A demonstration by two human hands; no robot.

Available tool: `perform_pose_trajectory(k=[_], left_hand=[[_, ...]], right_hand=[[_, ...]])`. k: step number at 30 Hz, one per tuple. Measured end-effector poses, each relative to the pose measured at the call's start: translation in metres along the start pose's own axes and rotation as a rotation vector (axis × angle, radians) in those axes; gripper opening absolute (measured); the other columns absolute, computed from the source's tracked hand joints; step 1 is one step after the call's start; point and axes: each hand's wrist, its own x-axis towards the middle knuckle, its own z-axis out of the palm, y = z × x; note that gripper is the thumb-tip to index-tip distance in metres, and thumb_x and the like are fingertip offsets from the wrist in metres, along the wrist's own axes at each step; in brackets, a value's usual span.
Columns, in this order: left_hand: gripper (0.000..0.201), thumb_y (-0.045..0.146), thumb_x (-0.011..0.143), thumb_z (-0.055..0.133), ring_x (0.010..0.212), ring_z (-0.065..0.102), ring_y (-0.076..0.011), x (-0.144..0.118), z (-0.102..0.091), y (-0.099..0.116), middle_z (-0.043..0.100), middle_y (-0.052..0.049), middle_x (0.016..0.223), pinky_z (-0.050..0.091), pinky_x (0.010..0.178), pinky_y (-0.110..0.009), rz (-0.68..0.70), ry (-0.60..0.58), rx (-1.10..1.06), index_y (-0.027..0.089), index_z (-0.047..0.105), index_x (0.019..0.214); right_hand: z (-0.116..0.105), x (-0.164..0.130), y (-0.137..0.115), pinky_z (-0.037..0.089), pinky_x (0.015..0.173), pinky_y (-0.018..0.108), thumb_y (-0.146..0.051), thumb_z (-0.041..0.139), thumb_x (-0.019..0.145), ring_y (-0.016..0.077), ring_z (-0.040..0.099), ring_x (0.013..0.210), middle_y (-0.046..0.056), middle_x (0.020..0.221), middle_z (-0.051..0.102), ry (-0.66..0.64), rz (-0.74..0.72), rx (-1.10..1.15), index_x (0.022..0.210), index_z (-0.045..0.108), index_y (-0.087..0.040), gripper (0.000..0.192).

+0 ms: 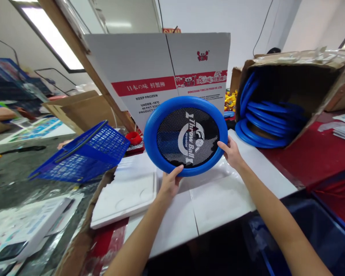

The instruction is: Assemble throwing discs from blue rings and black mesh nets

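Observation:
Between my two hands is a round throw-ball paddle [172,142], a blue ring with black mesh and white "Throw Ball" lettering turned sideways. It is tilted up toward me above the white work surface. My left hand [171,182] grips the ring at its lower edge, thumb on the front. At the right edge, my right hand [231,151] pinches the ring, thumb also in front. The fingers behind the ring are mostly hidden. Just to the right, a cardboard box [327,65] lies on its side with several blue rings [264,120] in it.
A printed white carton panel [143,57] stands behind the work surface. To the left are a blue plastic basket [92,157], a white foam slab [129,195] and a red roll [133,138]. A dark blue bin [304,230] sits below on the right. A phone [10,251] lies lower left.

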Motion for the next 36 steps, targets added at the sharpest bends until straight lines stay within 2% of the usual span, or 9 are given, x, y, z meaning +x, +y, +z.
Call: perform_pose_trajectory(k=[3,5,9,12,15,22,26,30,36], left_hand=[[0.067,0.027,0.059,0.105,0.081,0.073,-0.0153,-0.001,-0.001,0.0,0.08,0.001,0.105,0.064,0.066,-0.026,0.002,0.044,-0.035,0.024,0.077,0.12],[0.067,0.028,0.063,0.104,0.088,0.075,-0.0174,-0.001,-0.002,0.0,0.081,-0.001,0.112,0.065,0.07,-0.026,0.02,0.036,-0.041,0.025,0.077,0.124],[0.07,0.027,0.067,0.103,0.109,0.077,-0.0222,0.003,-0.004,0.001,0.08,-0.003,0.127,0.067,0.083,-0.029,0.079,0.003,-0.033,0.028,0.076,0.131],[0.075,0.026,0.064,0.103,0.113,0.076,-0.0246,0.005,-0.006,0.005,0.081,-0.004,0.129,0.067,0.084,-0.03,0.093,-0.01,-0.018,0.029,0.075,0.134],[0.078,0.027,0.064,0.103,0.114,0.076,-0.0262,0.005,-0.007,0.01,0.082,-0.005,0.126,0.066,0.085,-0.03,0.1,-0.025,-0.001,0.028,0.075,0.136],[0.084,0.029,0.06,0.105,0.103,0.077,-0.0228,0.003,-0.003,0.012,0.082,-0.003,0.122,0.067,0.089,-0.033,0.068,0.0,-0.005,0.028,0.073,0.138],[0.074,0.029,0.064,0.103,0.095,0.076,-0.0194,0.002,-0.002,0.014,0.082,-0.001,0.118,0.066,0.079,-0.028,0.076,0.026,-0.025,0.028,0.075,0.133],[0.067,0.029,0.065,0.102,0.088,0.075,-0.0178,-0.002,0.002,0.018,0.081,-0.001,0.112,0.064,0.072,-0.026,0.108,0.04,0.001,0.026,0.077,0.126],[0.057,0.033,0.069,0.101,0.078,0.071,-0.0144,-0.005,0.004,0.021,0.078,-0.001,0.104,0.062,0.063,-0.023,0.073,-0.003,0.03,0.023,0.076,0.119]], right_hand=[[0.006,-0.006,-0.006,0.062,0.09,0.036,-0.046,0.09,0.088,0.022,0.07,0.099,0.002,0.114,0.076,-0.021,-0.085,-0.05,0.127,0.072,-0.029,0.047],[0.008,-0.009,-0.007,0.062,0.091,0.038,-0.045,0.09,0.088,0.0223,0.069,0.099,0.002,0.112,0.075,-0.025,-0.102,-0.058,0.126,0.072,-0.03,0.044],[0.007,-0.01,-0.009,0.062,0.098,0.043,-0.048,0.09,0.088,0.0252,0.071,0.105,0.002,0.116,0.076,-0.023,-0.1,-0.047,0.128,0.071,-0.031,0.048],[0.008,-0.01,-0.01,0.063,0.101,0.045,-0.046,0.092,0.085,0.0256,0.072,0.108,0.002,0.119,0.076,-0.037,-0.087,-0.012,0.13,0.07,-0.032,0.052],[0.011,-0.013,-0.012,0.065,0.097,0.045,-0.046,0.095,0.081,0.0253,0.072,0.105,0.002,0.118,0.076,-0.036,-0.054,0.039,0.131,0.069,-0.033,0.057],[0.035,-0.028,-0.003,0.066,0.087,0.041,-0.054,0.088,0.089,0.0232,0.07,0.097,0.002,0.107,0.073,0.075,-0.021,0.07,0.125,0.069,-0.032,0.046],[0.045,-0.036,0.009,0.066,0.083,0.035,-0.053,0.091,0.085,0.0203,0.069,0.095,0.0,0.106,0.072,0.033,0.126,0.122,0.119,0.068,-0.031,0.046],[0.046,-0.037,0.013,0.067,0.085,0.036,-0.048,0.094,0.081,0.0197,0.07,0.096,0.001,0.109,0.073,0.008,0.254,0.153,0.116,0.068,-0.028,0.049],[0.04,-0.033,0.011,0.067,0.075,0.035,-0.046,0.098,0.077,0.0183,0.069,0.085,0.002,0.101,0.073,0.027,0.267,0.144,0.108,0.07,-0.024,0.046]])
